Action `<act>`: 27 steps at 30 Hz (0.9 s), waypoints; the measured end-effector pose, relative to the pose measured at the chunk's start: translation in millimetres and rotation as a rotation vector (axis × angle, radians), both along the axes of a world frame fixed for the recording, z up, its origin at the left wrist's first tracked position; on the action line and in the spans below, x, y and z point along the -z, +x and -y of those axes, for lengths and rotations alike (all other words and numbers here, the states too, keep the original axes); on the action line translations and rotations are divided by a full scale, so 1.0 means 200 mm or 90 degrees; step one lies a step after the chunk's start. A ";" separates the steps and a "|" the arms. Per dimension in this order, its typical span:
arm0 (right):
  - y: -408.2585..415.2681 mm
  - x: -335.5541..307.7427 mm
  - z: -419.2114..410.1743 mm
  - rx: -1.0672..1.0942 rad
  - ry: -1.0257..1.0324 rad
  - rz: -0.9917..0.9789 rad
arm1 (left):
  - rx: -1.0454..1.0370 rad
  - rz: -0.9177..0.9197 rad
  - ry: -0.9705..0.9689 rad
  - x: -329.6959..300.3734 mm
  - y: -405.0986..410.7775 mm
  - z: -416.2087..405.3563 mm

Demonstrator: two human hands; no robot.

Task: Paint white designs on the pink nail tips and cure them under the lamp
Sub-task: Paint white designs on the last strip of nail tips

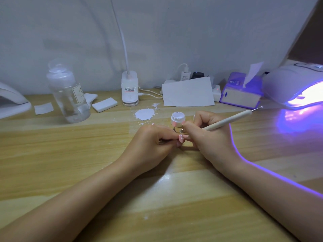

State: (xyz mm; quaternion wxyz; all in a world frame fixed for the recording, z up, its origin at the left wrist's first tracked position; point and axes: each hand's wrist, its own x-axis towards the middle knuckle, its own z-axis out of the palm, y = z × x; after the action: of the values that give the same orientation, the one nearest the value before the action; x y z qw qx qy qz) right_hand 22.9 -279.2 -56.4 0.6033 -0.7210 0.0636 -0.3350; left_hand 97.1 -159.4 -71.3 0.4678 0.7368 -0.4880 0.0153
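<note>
Head view: our forearms cross wooden table [52, 172]. Left hand [150, 142] pinches pink nail tip [181, 138], white dots already on it, held just above table. Right hand [208, 137] grips dotting pen [229, 120], working end hidden at tip. Open jar of white paint [178, 118] just behind; more pink tips on stands beside it. We judge: painting step under way. Next: steady finishing dots, then carry tip right to lit lamp [295, 84] without smudging.

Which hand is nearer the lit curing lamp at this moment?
Right. The right hand, gripping the dotting tool, sits just left of the lit curing lamp and its purple glow. The left hand, holding the pink nail tip, lies farther left, beyond the right hand.
</note>
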 end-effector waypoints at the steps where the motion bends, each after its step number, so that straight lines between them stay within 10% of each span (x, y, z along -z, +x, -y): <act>1: 0.00 0.00 0.00 -0.005 -0.002 0.001 | 0.000 -0.001 -0.001 0.00 0.00 0.00; 27: 0.01 0.02 0.01 -0.023 -0.024 0.002 | -0.002 0.001 0.002 0.00 0.00 0.01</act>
State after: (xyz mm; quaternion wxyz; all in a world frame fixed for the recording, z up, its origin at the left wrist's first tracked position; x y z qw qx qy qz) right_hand 25.0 -282.1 -59.9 0.5954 -0.7330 0.0432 -0.3261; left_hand 97.6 -160.5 -71.3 0.4660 0.7383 -0.4874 0.0160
